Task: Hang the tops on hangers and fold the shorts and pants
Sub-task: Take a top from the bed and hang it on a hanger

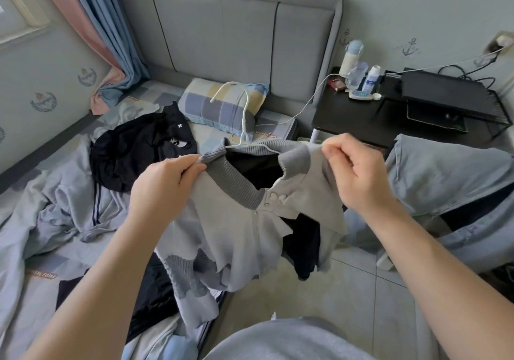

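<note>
A light grey jacket with a darker ribbed collar and black lining hangs in the air between my hands. A white hanger sits inside its neck, with the hook sticking up. My left hand pinches the left end of the collar. My right hand pinches the right shoulder by the collar. Both hands are at the same height above the bed's edge.
Black garments and pale blue clothes lie piled on the bed at left. A checked pillow lies by the headboard. A black side table with bottles stands at right. Tiled floor shows below.
</note>
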`<control>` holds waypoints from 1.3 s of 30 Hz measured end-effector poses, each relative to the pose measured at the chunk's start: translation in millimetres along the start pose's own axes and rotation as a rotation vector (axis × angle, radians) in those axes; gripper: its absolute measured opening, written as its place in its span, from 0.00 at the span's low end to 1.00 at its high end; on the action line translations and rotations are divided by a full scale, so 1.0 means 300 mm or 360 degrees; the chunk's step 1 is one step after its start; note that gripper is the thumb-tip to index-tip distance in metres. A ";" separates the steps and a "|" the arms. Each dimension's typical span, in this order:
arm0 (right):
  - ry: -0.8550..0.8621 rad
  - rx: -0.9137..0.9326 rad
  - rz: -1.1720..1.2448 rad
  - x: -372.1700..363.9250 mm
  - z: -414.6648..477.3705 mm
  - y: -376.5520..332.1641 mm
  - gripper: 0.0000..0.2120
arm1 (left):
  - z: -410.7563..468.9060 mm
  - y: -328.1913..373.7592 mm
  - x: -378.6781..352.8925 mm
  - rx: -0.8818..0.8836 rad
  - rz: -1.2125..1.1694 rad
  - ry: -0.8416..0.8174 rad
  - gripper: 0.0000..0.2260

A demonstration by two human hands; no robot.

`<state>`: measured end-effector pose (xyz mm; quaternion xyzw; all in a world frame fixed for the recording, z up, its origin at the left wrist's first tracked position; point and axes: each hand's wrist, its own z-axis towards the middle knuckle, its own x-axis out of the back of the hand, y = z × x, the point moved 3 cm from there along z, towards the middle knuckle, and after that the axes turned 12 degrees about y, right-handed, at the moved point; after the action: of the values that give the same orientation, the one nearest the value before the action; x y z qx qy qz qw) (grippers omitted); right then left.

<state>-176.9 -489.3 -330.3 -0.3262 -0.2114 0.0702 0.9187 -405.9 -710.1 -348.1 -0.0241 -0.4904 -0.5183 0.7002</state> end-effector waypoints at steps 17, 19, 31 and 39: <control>-0.0776 -0.0125 -0.0104 -0.128 0.042 -0.032 0.12 | 0.033 0.070 -0.027 -0.0268 -0.0551 0.0131 0.10; -0.0758 -0.0213 -0.0031 -0.129 0.041 -0.026 0.09 | 0.043 0.047 -0.015 -0.0199 -0.0443 0.0356 0.10; -0.0659 -0.0505 0.0494 -0.069 0.074 -0.019 0.12 | -0.053 -0.053 -0.174 0.0805 -0.0654 0.0207 0.23; -0.0517 -0.0674 0.0444 -0.049 0.052 0.074 0.12 | 0.012 -0.084 -0.149 0.0649 -0.0642 0.0393 0.10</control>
<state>-196.6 -467.1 -338.5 -0.5210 -0.3186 0.2014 0.7658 -426.4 -688.4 -390.1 0.2777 -0.4904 -0.5368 0.6279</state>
